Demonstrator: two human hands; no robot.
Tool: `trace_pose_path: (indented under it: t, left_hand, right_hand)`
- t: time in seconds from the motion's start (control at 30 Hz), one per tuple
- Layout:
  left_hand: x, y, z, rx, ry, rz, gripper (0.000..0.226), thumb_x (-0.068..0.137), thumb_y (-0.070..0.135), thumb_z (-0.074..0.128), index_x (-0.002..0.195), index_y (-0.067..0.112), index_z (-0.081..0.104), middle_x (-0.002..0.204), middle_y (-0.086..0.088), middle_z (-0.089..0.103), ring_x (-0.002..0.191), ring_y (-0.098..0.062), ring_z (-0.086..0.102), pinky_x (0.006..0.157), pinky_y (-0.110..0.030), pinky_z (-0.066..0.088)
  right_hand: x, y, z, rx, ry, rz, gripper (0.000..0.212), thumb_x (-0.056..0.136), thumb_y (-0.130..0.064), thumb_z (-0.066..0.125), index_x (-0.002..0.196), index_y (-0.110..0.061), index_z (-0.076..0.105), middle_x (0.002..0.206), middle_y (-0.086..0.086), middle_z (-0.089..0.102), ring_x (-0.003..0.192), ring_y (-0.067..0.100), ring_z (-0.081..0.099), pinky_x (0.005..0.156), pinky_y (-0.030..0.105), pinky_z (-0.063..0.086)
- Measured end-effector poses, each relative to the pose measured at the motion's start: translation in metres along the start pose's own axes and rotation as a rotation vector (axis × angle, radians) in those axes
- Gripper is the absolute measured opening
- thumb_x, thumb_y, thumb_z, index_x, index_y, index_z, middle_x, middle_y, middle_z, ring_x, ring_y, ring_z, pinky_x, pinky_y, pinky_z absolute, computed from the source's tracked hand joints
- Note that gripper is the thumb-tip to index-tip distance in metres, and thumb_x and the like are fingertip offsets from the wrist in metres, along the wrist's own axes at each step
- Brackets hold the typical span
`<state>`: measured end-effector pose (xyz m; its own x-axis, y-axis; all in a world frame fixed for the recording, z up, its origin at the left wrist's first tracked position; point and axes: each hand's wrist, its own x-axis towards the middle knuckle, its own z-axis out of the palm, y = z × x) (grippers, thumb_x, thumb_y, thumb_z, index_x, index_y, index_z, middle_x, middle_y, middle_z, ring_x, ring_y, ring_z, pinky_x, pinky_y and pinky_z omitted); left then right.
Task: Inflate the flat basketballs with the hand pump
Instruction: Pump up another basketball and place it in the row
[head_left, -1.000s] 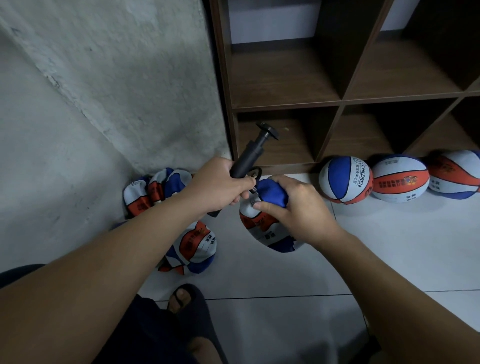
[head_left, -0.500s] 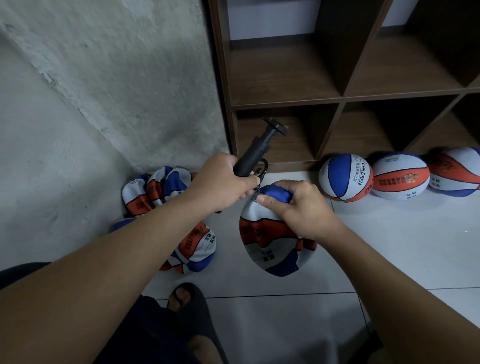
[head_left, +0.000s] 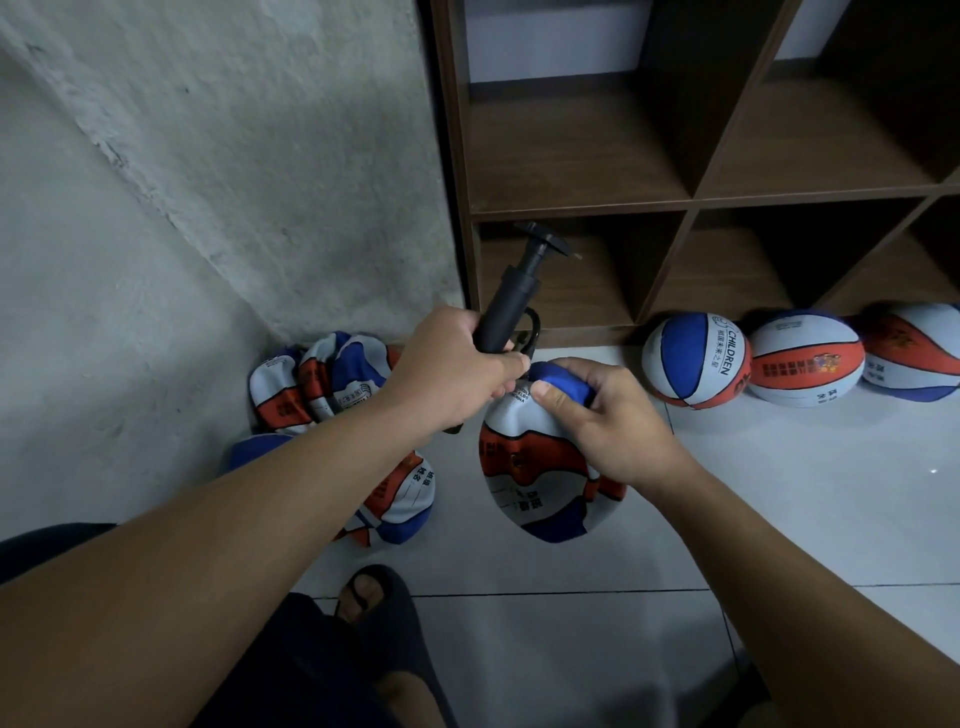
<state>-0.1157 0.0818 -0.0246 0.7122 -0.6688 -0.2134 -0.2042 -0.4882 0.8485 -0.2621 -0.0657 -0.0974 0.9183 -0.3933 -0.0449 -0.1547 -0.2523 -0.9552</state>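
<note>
Black plastic makes up the hand pump (head_left: 506, 306), and the left hand (head_left: 452, 371) is wrapped tight round its lower end. The right hand (head_left: 605, 415) pinches the blue top of the flat ball (head_left: 535, 478), thumb pressed on top and fingers curled round the fold.

Since a second ago the ball has come up a little and opened out, so more of its red and white side now hangs down under the right hand. The pump has tipped more upright too. The bottom tip of the pump sits right at the pinched spot, but the left hand hides it, so I cannot tell if the needle is in. My guess is the person is lining up the needle with the hole, and no air has gone in yet, since the ball is soft and folded.

The pump leans, with its long side running from the hands up and to the right, handle pointing at the brown shelf (head_left: 691, 200). The ball hangs long-ways, top to bottom, above the white floor (head_left: 779, 493).

More flat balls (head_left: 322, 382) lie in the corner by the wall. Three round balls (head_left: 696, 366) sit along the bottom edge of the shelf.
</note>
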Motion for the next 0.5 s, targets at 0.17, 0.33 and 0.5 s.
trace_pose_path:
  t: [0.17,0.33,0.5]
  left_hand:
    - [-0.001,-0.002,0.003,-0.070,-0.010,-0.031,0.014,0.097,0.014,0.081,0.102,0.002,0.074,0.076,-0.015,0.078,0.061,-0.012,0.071,0.062,-0.025,0.057]
    - [-0.002,-0.002,-0.001,-0.113,-0.049,-0.051,0.011,0.098,0.015,0.081,0.098,0.005,0.077,0.078,-0.015,0.078,0.063,-0.012,0.069,0.066,-0.027,0.057]
    - [0.002,0.001,-0.007,-0.109,-0.029,-0.054,0.012,0.098,0.020,0.081,0.100,0.008,0.078,0.082,-0.011,0.081,0.066,-0.011,0.069,0.066,-0.027,0.058]
  right_hand:
    - [0.001,-0.005,0.002,-0.059,0.039,-0.050,0.022,0.103,-0.048,0.069,0.114,-0.031,0.076,0.091,0.006,0.075,0.083,0.035,0.071,0.077,0.056,0.059]
    - [0.002,-0.007,0.000,-0.157,0.041,-0.088,0.025,0.100,-0.051,0.071,0.121,-0.037,0.073,0.096,-0.005,0.075,0.086,0.022,0.070,0.081,0.052,0.059]
    - [0.005,-0.005,-0.005,-0.276,0.098,-0.132,0.037,0.097,-0.056,0.074,0.125,-0.033,0.068,0.102,-0.015,0.072,0.095,0.010,0.068,0.085,0.045,0.058]
